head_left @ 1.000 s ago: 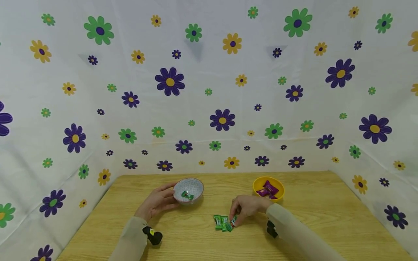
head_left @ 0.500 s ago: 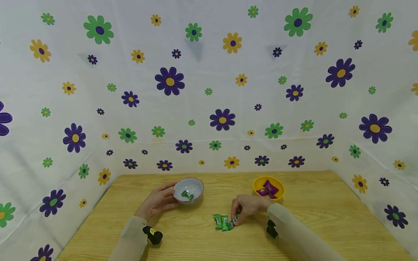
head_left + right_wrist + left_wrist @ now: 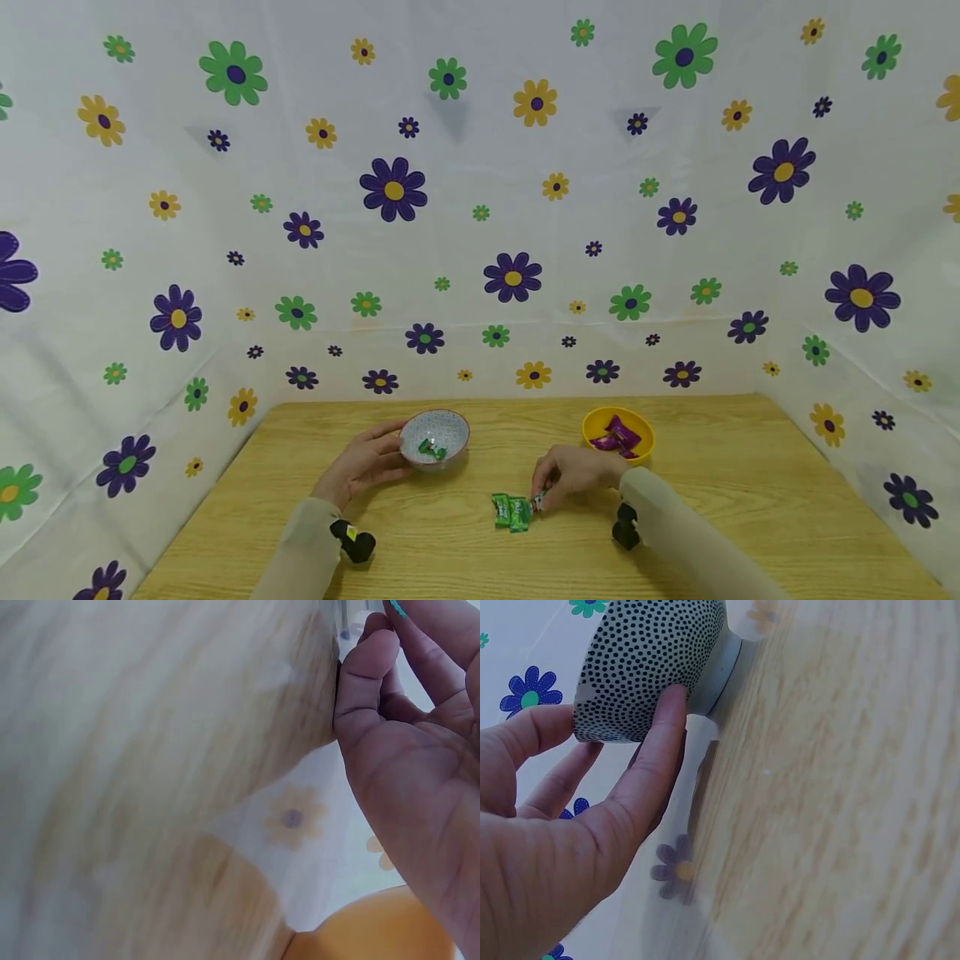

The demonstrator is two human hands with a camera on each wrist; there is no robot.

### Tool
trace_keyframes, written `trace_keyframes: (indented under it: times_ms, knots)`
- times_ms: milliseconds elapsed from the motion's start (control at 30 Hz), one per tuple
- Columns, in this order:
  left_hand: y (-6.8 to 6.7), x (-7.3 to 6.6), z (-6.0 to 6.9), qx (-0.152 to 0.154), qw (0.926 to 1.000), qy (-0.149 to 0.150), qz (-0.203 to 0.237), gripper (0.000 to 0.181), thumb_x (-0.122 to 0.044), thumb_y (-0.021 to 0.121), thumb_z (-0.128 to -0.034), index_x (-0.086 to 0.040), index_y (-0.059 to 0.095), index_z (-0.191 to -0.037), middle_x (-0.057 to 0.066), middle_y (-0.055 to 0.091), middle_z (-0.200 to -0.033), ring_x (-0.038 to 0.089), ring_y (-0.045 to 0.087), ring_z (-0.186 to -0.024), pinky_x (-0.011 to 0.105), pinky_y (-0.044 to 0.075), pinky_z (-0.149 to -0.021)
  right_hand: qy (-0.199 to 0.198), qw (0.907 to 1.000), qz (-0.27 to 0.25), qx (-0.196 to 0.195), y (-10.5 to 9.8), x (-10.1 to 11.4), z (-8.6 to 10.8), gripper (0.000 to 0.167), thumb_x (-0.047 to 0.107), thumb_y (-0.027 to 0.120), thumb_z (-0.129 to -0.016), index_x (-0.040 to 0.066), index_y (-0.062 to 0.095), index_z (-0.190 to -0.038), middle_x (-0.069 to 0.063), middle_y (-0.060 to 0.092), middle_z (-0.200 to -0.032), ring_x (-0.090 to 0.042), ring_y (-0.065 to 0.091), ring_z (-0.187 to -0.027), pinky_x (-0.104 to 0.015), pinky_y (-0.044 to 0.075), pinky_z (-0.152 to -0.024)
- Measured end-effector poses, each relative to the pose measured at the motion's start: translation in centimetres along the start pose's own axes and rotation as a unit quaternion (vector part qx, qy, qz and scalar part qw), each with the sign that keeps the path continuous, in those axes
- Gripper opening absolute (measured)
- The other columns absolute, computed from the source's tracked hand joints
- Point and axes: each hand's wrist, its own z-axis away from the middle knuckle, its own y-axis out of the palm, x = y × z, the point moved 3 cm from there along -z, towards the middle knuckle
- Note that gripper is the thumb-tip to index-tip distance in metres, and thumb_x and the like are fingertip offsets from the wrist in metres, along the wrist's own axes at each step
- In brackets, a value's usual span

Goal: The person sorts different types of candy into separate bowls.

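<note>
left hand point(image 3: 365, 467): holding; the grip is spread wide around the near left side of a patterned ceramic bowl point(image 3: 444, 428), with digits laid on the outer wall and at the rim. the bowl stands at the left of the surface point(image 3: 442, 554), opening upward; its interior is finely patterned, its rim reddish, and in the left wrist view its outer wall shows dark dots on a pale ground above a plain foot. inside lies green-wrapped candy point(image 3: 432, 450); the number of pieces cannot be told. right hand point(image 3: 573, 473): the grip is narrow, thumb and fingertips pinching a small wrapped candy point(image 3: 537, 502), mostly covered by the fingers, a red and white marking visible. whether this piece is clear of the surface cannot be determined. just left of it, two green candy packets point(image 3: 510, 512) lie side by side on the surface, between the two hands and nearer the wearer than either bowl. yellow bowl point(image 3: 597, 423): located behind the right hand, containing several purple-wrapped candies point(image 3: 621, 433). both wrists carry a black device point(image 3: 353, 542) at a pale sleeve point(image 3: 302, 537). a white flower-printed cloth point(image 3: 450, 242) encloses the back and sides.
</note>
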Motion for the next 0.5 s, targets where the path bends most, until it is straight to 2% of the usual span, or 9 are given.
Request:
trace_keyframes:
  times_ms: [333,500]
  knots:
    - [0.0,-0.1,0.2,0.005,1.0,0.003,0.001,0.049,-0.015,0.054,-0.1001,-0.012,0.043,-0.148,0.023,0.044,-0.145,0.027,0.065,-0.105,0.048,0.055,-0.092,0.014,0.9987,-0.035,-0.035,-0.3,0.5,-0.1,0.008,0.015,0.071,-0.09,0.01,0.073,-0.095,0.002,0.067,-0.092,-0.011,0.054,-0.08,-0.021,0.047,-0.071]
    - [0.1,-0.2,0.2,0.006,1.0,0.006,0.0,0.049,-0.014,0.054,-0.1001,-0.011,0.043,-0.148,0.023,0.046,-0.144,0.027,0.065,-0.104,0.047,0.055,-0.092,0.008,0.9967,-0.06,-0.054,-0.4,1.0,-0.5,0.009,0.015,0.068,-0.092,0.008,0.072,-0.097,0.0,0.067,-0.089,-0.012,0.055,-0.073,-0.021,0.048,-0.066]
